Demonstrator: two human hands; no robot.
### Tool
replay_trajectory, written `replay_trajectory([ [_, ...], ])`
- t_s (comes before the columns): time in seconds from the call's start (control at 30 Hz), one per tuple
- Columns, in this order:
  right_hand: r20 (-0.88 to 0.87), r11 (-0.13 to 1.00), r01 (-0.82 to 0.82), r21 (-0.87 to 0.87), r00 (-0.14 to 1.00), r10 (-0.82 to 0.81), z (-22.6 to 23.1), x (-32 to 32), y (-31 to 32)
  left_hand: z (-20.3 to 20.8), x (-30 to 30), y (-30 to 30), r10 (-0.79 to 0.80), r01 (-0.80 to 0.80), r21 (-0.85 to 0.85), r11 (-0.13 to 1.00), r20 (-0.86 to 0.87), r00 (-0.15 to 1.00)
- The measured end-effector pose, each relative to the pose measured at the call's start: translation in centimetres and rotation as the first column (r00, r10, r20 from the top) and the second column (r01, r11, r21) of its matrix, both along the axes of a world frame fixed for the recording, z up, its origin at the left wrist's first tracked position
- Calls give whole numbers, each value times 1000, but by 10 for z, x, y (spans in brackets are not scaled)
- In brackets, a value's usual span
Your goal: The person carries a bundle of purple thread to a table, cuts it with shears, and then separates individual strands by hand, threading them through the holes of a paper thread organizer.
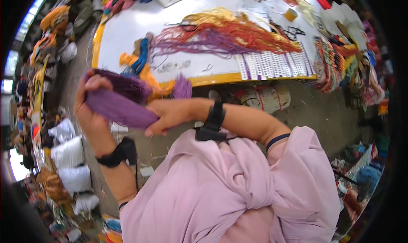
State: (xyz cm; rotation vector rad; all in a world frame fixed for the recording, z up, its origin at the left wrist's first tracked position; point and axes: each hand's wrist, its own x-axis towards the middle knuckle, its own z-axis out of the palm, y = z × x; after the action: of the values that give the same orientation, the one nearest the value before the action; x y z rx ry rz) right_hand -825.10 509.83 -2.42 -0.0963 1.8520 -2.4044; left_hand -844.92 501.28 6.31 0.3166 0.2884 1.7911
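A hank of purple yarn (121, 108) stretches between my two hands in front of the table. My left hand (86, 102) grips its left end, fingers curled over the strands. At the other end my right hand (170, 114) is closed round the yarn, with its thumb along the near side. A darker purple part of the yarn (125, 85) hangs loose behind the hank. Just beyond my right hand a purple tuft (182, 88) sticks up; I cannot tell if it belongs to the same hank.
The white table (117, 39) has a yellow edge. On it lie long orange, yellow and purple strands (225, 34), a perforated white card (274, 65), and blue yarn (140, 63) beside orange yarn (155, 79). Multicoloured yarn (327, 64) hangs at the right corner. White sacks (74, 177) stand left.
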Motion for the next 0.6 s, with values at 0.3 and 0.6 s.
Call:
replay_trajectory([
  [0.3,-59,985,62,-159,996,-72,4,37,33,1,59,41,33,-100,-188,977,-330,943],
  [0.6,-74,940,244,-237,960,-268,-36,84,108,88,58,164,273,-163,242,956,-540,796],
])
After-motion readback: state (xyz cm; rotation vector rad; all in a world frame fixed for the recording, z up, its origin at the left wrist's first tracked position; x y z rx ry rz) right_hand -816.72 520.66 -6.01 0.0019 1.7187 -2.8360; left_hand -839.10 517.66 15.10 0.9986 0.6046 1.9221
